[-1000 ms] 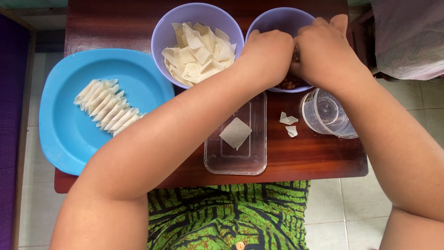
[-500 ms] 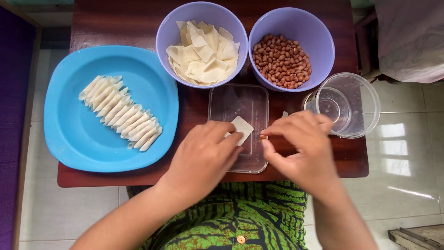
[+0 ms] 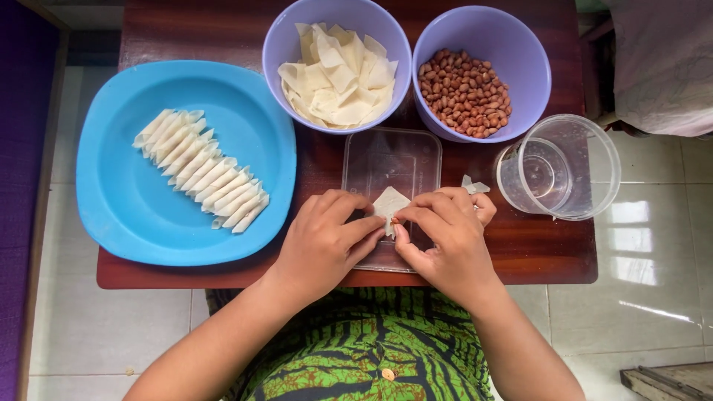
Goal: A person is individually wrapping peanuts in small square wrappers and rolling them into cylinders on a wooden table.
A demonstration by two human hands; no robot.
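Mid-fold, judging by both sets of fingertips, left hand (image 3: 327,241) and right hand (image 3: 445,241) pinching one wrapper square (image 3: 389,202) between them over one clear lid (image 3: 391,167); beyond: two purple bowls (image 3: 286,44), one cup (image 3: 594,156); leftward, roughly fifteen rolls (image 3: 200,171) on one blue plate (image 3: 119,208); next, likely tight, even rolling.

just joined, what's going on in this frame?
A person works with both bare hands over a clear plastic lid on a dark wooden table. The left hand and right hand pinch a small white dough square between the fingertips. Behind are a bowl of dough squares and a bowl of peanuts. A blue plate on the left carries a row of rolled pieces; a clear cup lies at right.
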